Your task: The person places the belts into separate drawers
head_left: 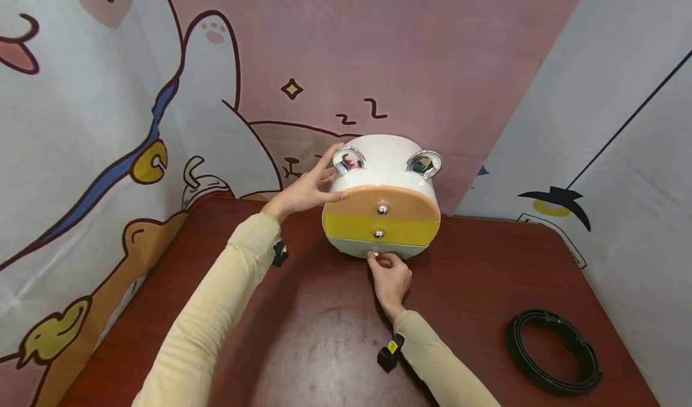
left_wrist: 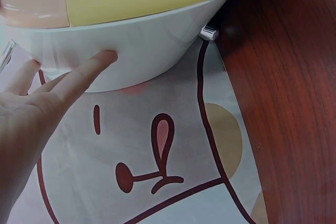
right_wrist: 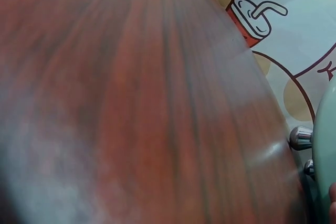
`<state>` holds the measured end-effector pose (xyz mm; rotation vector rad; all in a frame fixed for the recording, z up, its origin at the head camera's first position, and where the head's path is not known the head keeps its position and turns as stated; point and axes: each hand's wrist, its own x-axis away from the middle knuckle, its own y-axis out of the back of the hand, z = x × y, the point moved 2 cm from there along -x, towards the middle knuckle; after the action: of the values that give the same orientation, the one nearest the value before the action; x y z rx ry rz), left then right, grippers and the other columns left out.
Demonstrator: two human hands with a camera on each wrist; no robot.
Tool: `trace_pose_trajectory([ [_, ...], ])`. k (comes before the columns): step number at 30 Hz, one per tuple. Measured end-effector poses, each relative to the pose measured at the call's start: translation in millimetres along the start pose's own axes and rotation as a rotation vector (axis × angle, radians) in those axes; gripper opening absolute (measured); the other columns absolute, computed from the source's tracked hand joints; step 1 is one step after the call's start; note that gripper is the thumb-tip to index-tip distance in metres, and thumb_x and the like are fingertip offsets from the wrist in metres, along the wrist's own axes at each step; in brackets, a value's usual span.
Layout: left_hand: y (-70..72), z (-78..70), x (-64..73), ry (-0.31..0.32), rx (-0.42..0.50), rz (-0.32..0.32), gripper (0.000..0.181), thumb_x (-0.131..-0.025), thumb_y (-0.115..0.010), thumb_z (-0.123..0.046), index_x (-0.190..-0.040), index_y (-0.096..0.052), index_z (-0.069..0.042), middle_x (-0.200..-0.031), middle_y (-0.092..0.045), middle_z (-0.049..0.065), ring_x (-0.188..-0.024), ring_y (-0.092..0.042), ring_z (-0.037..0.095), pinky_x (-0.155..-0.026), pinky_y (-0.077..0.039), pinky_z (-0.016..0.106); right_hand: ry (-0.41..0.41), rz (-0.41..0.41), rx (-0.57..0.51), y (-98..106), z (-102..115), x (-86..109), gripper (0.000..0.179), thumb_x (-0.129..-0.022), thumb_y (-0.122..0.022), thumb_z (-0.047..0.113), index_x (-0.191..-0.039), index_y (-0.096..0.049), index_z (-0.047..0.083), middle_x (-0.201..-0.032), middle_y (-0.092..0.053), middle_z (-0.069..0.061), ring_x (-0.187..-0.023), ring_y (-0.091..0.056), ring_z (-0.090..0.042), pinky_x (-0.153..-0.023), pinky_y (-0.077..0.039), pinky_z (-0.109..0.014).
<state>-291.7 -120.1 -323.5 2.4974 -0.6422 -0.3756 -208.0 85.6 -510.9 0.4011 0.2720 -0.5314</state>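
Head view: I judge the cabinet's (head_left: 386, 167) drawers (head_left: 346, 227) all unopened; the right hand (head_left: 391, 281) pinches its bottom knob (head_left: 376, 254), the left hand (head_left: 309, 191), fingers spread, touches its side.

1. You are at an indoor tabletop nook; whether it belongs to a home, an office or a studio, you cannot tell.
2. Behind your table (head_left: 335, 335) and along its sides, you face a creased backdrop (head_left: 432, 53) printed with cartoon animals.
3. Your tabletop is glossy, red-brown and wood-grained.
4. Your colourful drawer box (head_left: 367, 194) looks like household storage.
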Motion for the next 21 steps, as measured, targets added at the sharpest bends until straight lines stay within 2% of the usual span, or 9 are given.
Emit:
trace_pose_trajectory([
  [4,-0.5,1.2,-0.7,0.007,-0.009,0.0,0.099,-0.087,-0.074,-0.032,-0.151,-0.001,-0.049,-0.153,-0.03,0.015,-0.135,-0.033,0.041,-0.102,-0.032,0.061,-0.013,-0.013,0.008,0,-2,1.5,0.022,-0.077,-0.081,0.033,-0.077,-0.076,0.012,-0.068,-0.07,0.001,-0.066,-0.066,-0.017,-0.065,-0.048,-0.041],
  [14,0.5,-0.6,-0.6,0.001,-0.01,-0.004,0.098,-0.087,-0.074,-0.032,-0.148,-0.002,-0.055,-0.154,-0.03,0.013,-0.135,-0.034,0.04,-0.103,-0.033,0.057,-0.026,0.014,0.024,7,4,7.7,0.018,-0.077,-0.082,0.03,-0.076,-0.077,0.013,-0.067,-0.07,0.003,-0.067,-0.067,-0.016,-0.063,-0.048,-0.04],
  [21,0.6,0.3,-0.9,0.001,-0.005,-0.003,0.098,-0.086,-0.074,-0.033,-0.151,-0.002,-0.049,-0.153,-0.03,0.014,-0.135,-0.034,0.04,-0.102,-0.033,0.06,-0.061,0.05,0.035,12,3,10.8,0.018,-0.077,-0.082,0.031,-0.076,-0.077,0.014,-0.066,-0.07,0.005,-0.067,-0.066,-0.014,-0.061,-0.047,-0.037],
])
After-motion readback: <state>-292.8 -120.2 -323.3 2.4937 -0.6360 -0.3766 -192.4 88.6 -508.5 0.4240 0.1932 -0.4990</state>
